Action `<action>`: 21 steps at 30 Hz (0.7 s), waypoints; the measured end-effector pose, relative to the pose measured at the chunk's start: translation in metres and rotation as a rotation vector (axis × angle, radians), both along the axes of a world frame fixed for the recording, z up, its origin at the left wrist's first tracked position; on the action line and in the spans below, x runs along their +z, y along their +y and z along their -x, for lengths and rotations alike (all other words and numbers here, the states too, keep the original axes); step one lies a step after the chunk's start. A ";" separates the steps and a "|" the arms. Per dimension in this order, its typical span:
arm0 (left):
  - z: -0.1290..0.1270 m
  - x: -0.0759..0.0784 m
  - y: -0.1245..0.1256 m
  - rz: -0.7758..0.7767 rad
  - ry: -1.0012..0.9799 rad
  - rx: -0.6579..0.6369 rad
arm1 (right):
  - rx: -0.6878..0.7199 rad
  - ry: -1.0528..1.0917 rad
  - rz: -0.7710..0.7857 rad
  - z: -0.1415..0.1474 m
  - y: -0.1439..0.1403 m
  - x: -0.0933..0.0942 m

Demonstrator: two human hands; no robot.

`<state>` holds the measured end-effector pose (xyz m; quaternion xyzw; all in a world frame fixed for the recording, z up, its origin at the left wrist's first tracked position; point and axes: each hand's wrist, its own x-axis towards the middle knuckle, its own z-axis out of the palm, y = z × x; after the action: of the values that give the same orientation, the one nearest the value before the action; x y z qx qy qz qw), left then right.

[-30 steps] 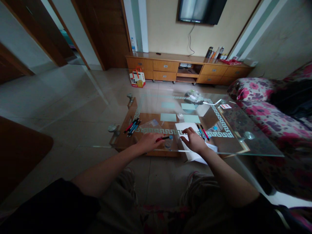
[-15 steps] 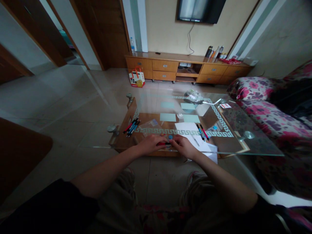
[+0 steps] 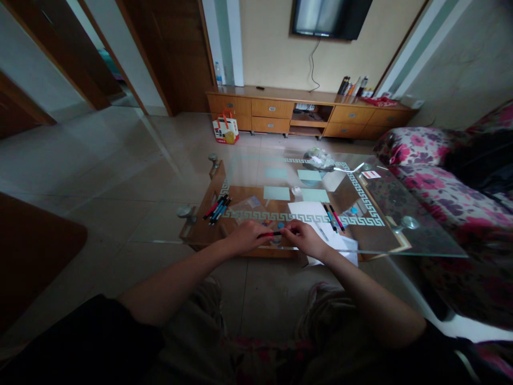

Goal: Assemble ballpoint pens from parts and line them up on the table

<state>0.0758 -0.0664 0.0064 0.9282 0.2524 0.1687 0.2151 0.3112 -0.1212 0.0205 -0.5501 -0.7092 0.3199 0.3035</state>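
Observation:
Over the near edge of the glass table, a red and black pen (image 3: 271,234) lies level between my two hands. My left hand (image 3: 247,237) is closed around its red end. At the black end, my right hand (image 3: 305,239) pinches with thumb and fingers; the very tip is hidden by them. A bundle of red, blue and black pens (image 3: 217,209) rests on the glass to the left of my left hand. Beyond my right hand, a white paper sheet (image 3: 308,208) carries several more pens (image 3: 334,218). Behind the fingers shows a small blue round thing (image 3: 280,225).
The glass tabletop (image 3: 433,235) has a sharp near edge and metal supports. A clear plastic packet (image 3: 246,207) lies near the pen bundle. Farther back sits a bowl-like thing with plastic wrap (image 3: 319,159). A floral sofa (image 3: 425,182) stands on the right.
My right hand has shifted slightly right along the pen, and more of the pen's black end shows between the hands. My left hand stays almost in place.

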 end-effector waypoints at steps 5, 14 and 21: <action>0.000 0.001 0.000 -0.004 -0.009 -0.003 | 0.008 0.028 0.016 -0.001 0.002 -0.001; -0.001 0.001 0.000 0.005 -0.032 -0.006 | -0.005 0.079 0.038 -0.002 0.002 0.001; -0.001 0.001 0.000 -0.002 -0.011 -0.001 | 0.016 0.113 0.032 -0.004 0.004 0.000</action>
<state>0.0765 -0.0665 0.0072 0.9277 0.2503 0.1741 0.2156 0.3148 -0.1174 0.0201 -0.5302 -0.6902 0.3640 0.3318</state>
